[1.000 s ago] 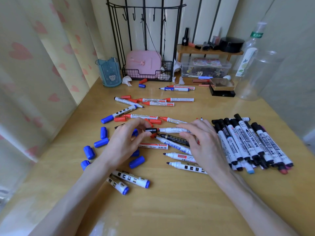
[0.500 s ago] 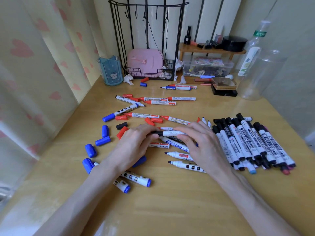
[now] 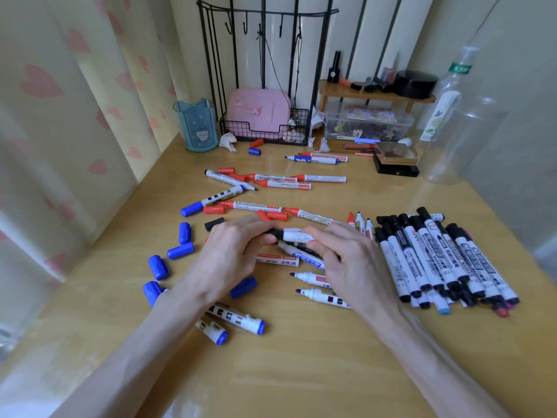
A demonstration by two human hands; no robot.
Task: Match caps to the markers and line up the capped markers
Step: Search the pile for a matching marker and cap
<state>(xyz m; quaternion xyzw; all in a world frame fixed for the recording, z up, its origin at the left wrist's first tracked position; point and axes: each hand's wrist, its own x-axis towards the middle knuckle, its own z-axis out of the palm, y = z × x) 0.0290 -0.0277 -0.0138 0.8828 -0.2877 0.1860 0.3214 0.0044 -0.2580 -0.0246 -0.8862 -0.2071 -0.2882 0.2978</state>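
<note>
Fingertips of my left grip [image 3: 232,254] are pinching the black cap [image 3: 275,233], my right grip [image 3: 355,260] the white marker [image 3: 297,235] by its barrel, just over the counter [image 3: 301,372]. I am judging it light, stiff, slick: holding near the joint is looking best.

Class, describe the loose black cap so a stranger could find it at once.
Start at the wooden table, then find the person's left hand near its middle. Just beyond it lies the black cap, the only loose black one among blue caps and red caps.
</note>
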